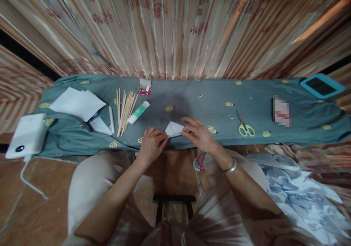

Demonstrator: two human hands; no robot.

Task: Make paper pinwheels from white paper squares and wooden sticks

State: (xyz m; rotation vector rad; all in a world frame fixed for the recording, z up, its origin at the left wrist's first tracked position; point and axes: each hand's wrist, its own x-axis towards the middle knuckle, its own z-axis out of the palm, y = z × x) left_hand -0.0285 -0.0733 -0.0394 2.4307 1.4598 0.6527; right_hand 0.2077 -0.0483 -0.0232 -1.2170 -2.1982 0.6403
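Observation:
A small folded white paper (174,129) is held near the front edge of the cloth-covered table. My left hand (152,143) pinches its left corner between thumb and fingers. At the right corner, my right hand (199,134) grips the paper with thumb and a finger, its other fingers raised. Just left of the hands lie a green and white glue stick (139,112) and several thin wooden sticks (126,110). Behind them stands a small open red and white box (144,87) with small metal pieces inside.
White sheets (76,101), a smaller paper (100,125), a white pen (111,119) and a white device with a cable (26,136) lie left. Scissors (245,129), a blurred packet (282,111) and a blue-framed tablet (322,85) lie right on the green cloth (192,92).

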